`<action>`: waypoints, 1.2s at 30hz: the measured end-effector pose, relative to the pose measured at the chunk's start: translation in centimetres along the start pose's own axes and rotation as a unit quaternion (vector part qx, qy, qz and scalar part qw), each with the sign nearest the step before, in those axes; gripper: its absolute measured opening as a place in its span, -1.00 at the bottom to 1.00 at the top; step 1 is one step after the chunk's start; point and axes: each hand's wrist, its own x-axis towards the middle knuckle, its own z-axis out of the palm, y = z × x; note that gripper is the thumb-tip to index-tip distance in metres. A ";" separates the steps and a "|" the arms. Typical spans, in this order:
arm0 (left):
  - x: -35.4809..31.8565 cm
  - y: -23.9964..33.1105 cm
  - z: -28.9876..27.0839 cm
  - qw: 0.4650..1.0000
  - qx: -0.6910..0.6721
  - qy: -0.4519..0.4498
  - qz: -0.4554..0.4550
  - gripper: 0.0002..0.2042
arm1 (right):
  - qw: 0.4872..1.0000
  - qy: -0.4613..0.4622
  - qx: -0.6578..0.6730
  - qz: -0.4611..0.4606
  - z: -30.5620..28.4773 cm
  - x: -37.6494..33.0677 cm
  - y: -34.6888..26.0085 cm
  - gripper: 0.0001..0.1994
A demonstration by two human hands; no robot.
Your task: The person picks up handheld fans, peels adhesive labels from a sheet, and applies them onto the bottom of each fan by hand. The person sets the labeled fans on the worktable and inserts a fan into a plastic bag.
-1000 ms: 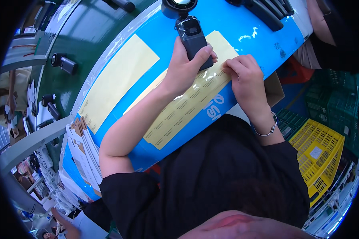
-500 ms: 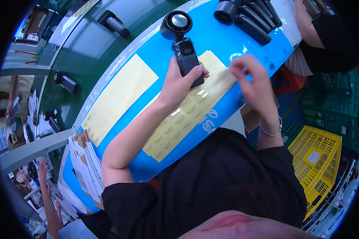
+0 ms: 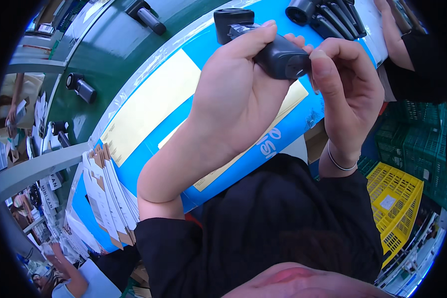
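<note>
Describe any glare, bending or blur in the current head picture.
Head view: the far edge of the blue-covered table bows, and the corners go black; same view, pale glare lies on the glossy green surface beyond; same view, the dark grey plastic handheld fan in the bare left hand shows no obvious motion blur.

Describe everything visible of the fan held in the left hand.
The dark grey handheld fan looks like smooth, glossy plastic: a head seen edge-on and a thick handle. The left hand grips it above the blue table, base end toward the right hand, whose thumb and forefinger are close by; contact is unclear.
</note>
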 end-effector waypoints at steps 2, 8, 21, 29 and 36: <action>-0.2 -0.4 -0.1 1.000 -0.020 0.006 0.004 -0.80 | 1.000 0.006 -0.001 0.001 0.1 -0.2 0.2 -0.87; -0.2 -1.0 -0.5 0.998 -0.055 0.022 0.015 -0.82 | 1.000 0.012 -0.014 -0.004 0.3 -0.7 0.3 -0.87; -0.2 -1.4 -0.5 0.997 -0.056 0.024 0.038 -0.81 | 1.000 0.006 -0.019 -0.008 0.1 -0.7 0.6 -0.86; -0.3 -1.3 -0.3 0.998 -0.047 0.029 0.036 -0.81 | 0.998 0.041 -0.017 0.045 -0.3 -1.2 1.1 -0.85; -0.2 -1.7 -0.3 0.997 -0.045 0.043 0.047 -0.81 | 0.998 0.041 -0.039 0.039 -0.2 -1.2 1.0 -0.84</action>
